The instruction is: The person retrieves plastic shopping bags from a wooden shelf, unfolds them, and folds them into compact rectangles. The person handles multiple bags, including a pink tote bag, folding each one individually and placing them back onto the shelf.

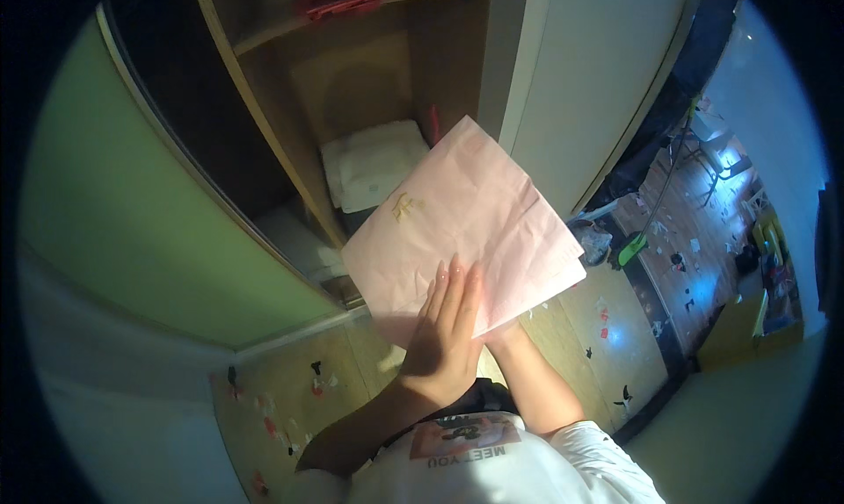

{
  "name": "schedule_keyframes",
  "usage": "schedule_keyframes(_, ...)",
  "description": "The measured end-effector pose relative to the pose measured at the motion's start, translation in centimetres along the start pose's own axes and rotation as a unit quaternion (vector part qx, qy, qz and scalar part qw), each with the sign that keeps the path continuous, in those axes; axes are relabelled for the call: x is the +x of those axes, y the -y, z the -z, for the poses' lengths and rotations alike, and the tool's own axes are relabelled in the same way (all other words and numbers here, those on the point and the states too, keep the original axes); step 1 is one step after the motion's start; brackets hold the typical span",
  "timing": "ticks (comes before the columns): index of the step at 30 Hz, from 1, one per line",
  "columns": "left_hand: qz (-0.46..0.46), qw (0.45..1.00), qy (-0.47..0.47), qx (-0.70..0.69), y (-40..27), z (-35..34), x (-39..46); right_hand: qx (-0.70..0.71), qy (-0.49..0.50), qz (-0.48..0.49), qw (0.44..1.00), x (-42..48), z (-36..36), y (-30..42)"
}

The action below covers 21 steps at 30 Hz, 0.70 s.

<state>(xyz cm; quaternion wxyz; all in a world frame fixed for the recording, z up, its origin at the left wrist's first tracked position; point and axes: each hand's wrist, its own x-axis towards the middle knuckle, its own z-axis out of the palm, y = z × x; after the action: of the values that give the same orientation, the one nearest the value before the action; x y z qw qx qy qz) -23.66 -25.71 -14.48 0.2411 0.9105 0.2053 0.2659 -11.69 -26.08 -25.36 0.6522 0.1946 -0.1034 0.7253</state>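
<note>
A folded pink sheet (461,207), creased and marked with a small gold emblem, is held out in front of my body. Whether it is paper or thin cloth, I cannot tell. My left hand (445,339) lies flat on its upper face near the close corner, fingers extended and pointing away from me. From below, my right hand (501,334) supports the same corner; most of it is hidden beneath the sheet. The sheet is pinched between the two palms. Its far corner overlaps the view of an open wooden cabinet (356,49).
White folded textiles (376,164) sit in the cabinet, below red items (343,0) on a shelf. A green panel (132,201) stands left. Scraps litter the floor (593,313). Right are a lined bin (593,243) and a long-handled green dustpan (633,248).
</note>
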Motion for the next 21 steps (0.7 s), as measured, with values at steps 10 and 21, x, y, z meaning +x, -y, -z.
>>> schedule_keyframes(10,-0.048,0.985,-0.122,0.108,1.0,2.6,1.7,-0.348,-0.072,0.088,0.931,1.1,-2.2,-0.8)
schedule_keyframes(21,0.052,0.979,-0.187,-0.054,2.7,-4.3,1.1,-0.495,-0.123,0.149,0.847,1.0,-5.6,-3.3)
